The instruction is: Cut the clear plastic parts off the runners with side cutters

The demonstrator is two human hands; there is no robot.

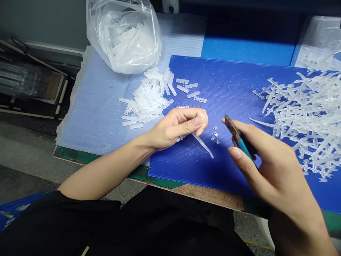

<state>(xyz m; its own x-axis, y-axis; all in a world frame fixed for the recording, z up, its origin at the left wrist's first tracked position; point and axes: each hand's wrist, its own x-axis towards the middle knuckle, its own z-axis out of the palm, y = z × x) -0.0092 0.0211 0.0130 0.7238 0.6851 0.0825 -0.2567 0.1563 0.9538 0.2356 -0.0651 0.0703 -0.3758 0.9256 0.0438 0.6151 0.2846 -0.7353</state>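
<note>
- The left hand (174,128) is closed around a frosted plastic runner (203,145), its thin tapered end sticking out past the fingers over the ribbed surface.
- The right hand (266,167) grips teal-handled side cutters (236,135), their dark metal tip just beside tiny cut plastic pieces (215,135).
- A clear polythene bag (149,42) at the back holds frosted comb-shaped strips.
- More loose comb strips (147,99) lie heaped on a translucent corrugated sheet (87,121), spilling onto a blue corrugated sheet (221,85).
- Branching frosted sprues (301,121) pile up on the right.
</note>
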